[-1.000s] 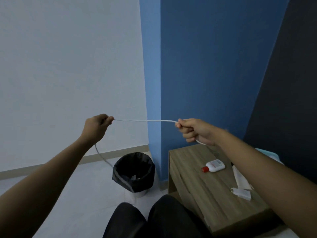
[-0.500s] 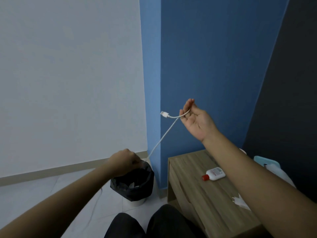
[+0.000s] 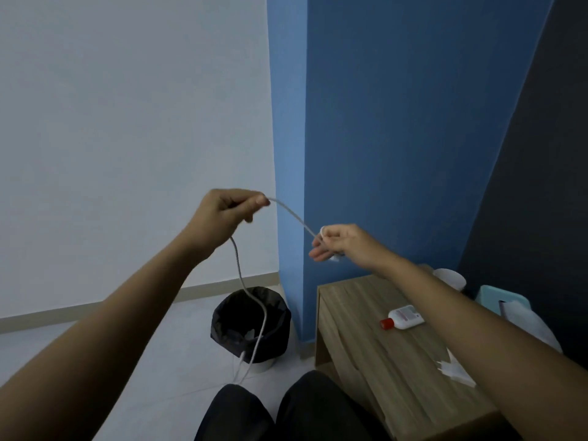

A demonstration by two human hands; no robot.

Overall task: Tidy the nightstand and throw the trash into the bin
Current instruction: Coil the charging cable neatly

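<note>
A white charging cable [image 3: 294, 218] runs between both raised hands. My left hand [image 3: 227, 213] pinches it high up, and the rest of the cable hangs down from that hand in front of the black-lined bin [image 3: 251, 326] toward the floor. My right hand [image 3: 339, 243] holds the cable's other end, wound round the fingers, above the left end of the wooden nightstand [image 3: 391, 354]. On the nightstand lie a white bottle with a red cap [image 3: 404, 318] and a crumpled white tissue [image 3: 455, 370].
A white cup [image 3: 450, 278] and a light blue box [image 3: 502, 299] stand at the nightstand's far right, behind my right forearm. The blue wall corner rises just behind the bin. My dark-trousered knees [image 3: 286, 405] are at the bottom centre, over pale floor tiles.
My left hand rose from beside the bin to chest height, still gripping the cable. My right hand dropped and closed round the plug end, with cable looped on its fingers.
</note>
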